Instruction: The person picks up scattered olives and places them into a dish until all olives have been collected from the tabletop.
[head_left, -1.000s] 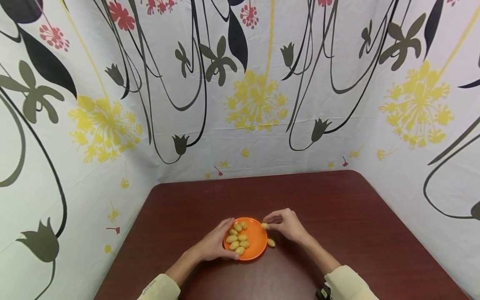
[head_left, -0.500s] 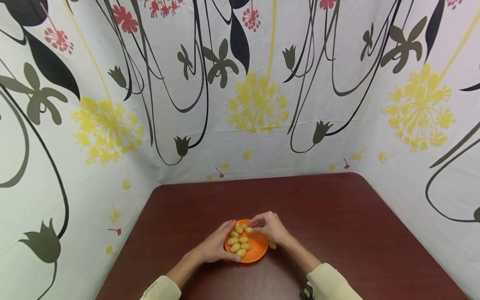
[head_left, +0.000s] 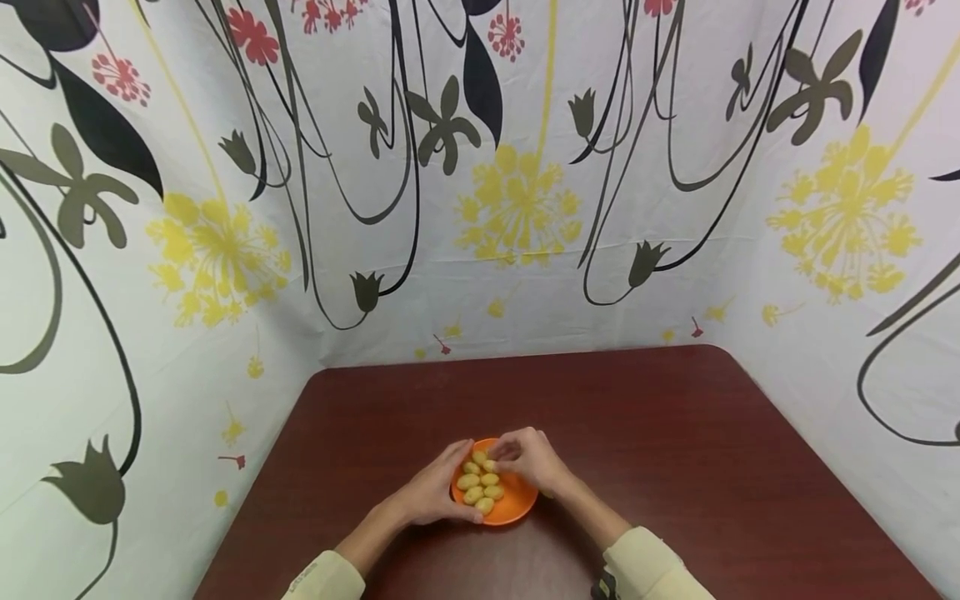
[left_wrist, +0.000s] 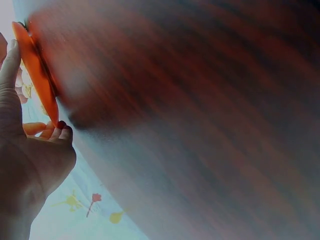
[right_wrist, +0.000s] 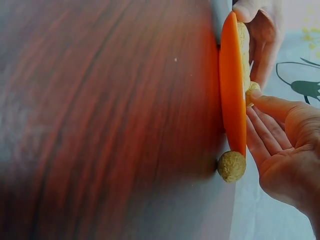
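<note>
An orange plate (head_left: 517,501) bearing several small yellow potatoes (head_left: 468,482) sits on the table. My left hand (head_left: 433,490) holds its left rim, thumb at the near side and fingers at the far side. Over the plate's far part, my right hand (head_left: 531,462) pinches one small potato (right_wrist: 251,95) between thumb and fingers, low among the others. Whether that potato touches the plate I cannot tell. Another potato (right_wrist: 231,166) lies on the table against the plate's right side. In the head view my right wrist mostly hides it.
A dark red-brown wooden table (head_left: 637,417) stretches out around the plate. White cloth (head_left: 390,333) printed with flowers and stems hangs behind it and along both sides. A dark band (head_left: 603,585) shows at the right sleeve's cuff.
My right hand has moved left from the plate's right edge to above its far part, carrying the pinched potato down among the others. The left hand keeps its hold on the plate.
</note>
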